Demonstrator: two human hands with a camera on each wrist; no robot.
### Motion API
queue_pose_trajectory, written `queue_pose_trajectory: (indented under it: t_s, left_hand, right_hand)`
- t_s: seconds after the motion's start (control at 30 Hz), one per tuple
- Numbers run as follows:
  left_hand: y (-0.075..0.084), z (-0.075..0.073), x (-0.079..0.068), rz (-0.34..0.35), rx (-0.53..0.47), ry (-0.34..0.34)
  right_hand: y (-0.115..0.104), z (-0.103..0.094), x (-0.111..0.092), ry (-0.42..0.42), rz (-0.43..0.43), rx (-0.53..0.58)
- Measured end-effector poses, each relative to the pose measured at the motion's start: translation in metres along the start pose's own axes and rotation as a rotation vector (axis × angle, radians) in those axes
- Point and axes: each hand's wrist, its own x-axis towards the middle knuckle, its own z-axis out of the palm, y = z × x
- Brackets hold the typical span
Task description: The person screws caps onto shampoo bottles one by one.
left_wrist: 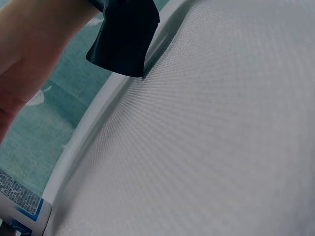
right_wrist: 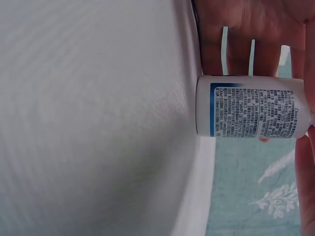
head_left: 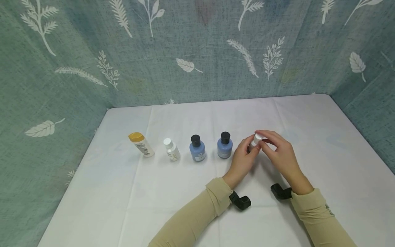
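Observation:
A small white bottle [right_wrist: 251, 108] with a blue-edged label of fine print stands on the table, white cap [head_left: 258, 137] up. My left hand [head_left: 241, 160] holds its body from the left, fingers passing behind it. From the other side my right hand [head_left: 282, 156] pinches the cap between thumb and fingertips. Only the bottle's lower part [left_wrist: 27, 209] appears at the corner of the left wrist view. In the head view both hands hide most of the bottle's body.
Left of the hands stand two blue bottles with black caps [head_left: 225, 137] [head_left: 195, 140], a white bottle [head_left: 171, 151] and a white bottle with a yellow cap [head_left: 143, 145]. A white cloth [head_left: 172, 199] covers the table. Leaf-patterned green fabric [head_left: 197, 51] hangs behind it.

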Motion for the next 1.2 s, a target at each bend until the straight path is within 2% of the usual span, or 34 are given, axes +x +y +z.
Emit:
queue_pose_trajectory:
  t_s: [0.07, 0.17, 0.3, 0.37, 0.47, 0.53, 0.73, 0.9, 1.03, 1.13, 1.2]
  left_hand:
    - [0.0, 0.0, -0.001, 0.0, 0.005, 0.001]
    - [0.0, 0.0, -0.001, 0.004, 0.018, 0.003]
    - [-0.001, 0.0, -0.001, 0.012, 0.025, 0.002]
    - [-0.002, 0.0, -0.001, 0.014, 0.026, 0.0]
    - [-0.004, 0.001, 0.0, 0.02, 0.03, -0.003]
    - [-0.012, 0.003, 0.003, 0.019, 0.024, -0.002]
    - [-0.038, 0.01, 0.012, 0.009, 0.016, 0.004]
    - [-0.039, 0.01, 0.012, 0.01, 0.055, 0.007]
    - [-0.038, 0.009, 0.012, 0.003, 0.071, 0.012]
    - [-0.038, 0.009, 0.012, -0.004, 0.073, 0.014]
    - [-0.038, 0.009, 0.012, -0.008, 0.071, 0.015]
  right_hand:
    - [0.024, 0.005, -0.002, 0.024, -0.009, 0.026]
    - [0.038, 0.01, -0.004, 0.059, -0.018, 0.066]
    - [0.024, 0.007, -0.003, 0.055, 0.009, 0.101]
    - [0.012, 0.004, -0.002, 0.036, 0.031, 0.088]
    - [0.007, 0.001, -0.001, 0.004, 0.03, 0.06]
    - [0.002, 0.0, 0.0, -0.016, 0.033, 0.025]
    - [0.001, 0.0, 0.001, -0.011, 0.016, 0.018]
    - [0.005, 0.002, 0.0, 0.022, 0.014, 0.019]
    - [0.02, 0.008, -0.001, 0.058, 0.021, 0.074]
    - [0.028, 0.011, -0.002, 0.074, 0.032, 0.051]
    - [0.022, 0.009, -0.002, 0.069, 0.046, 0.029]
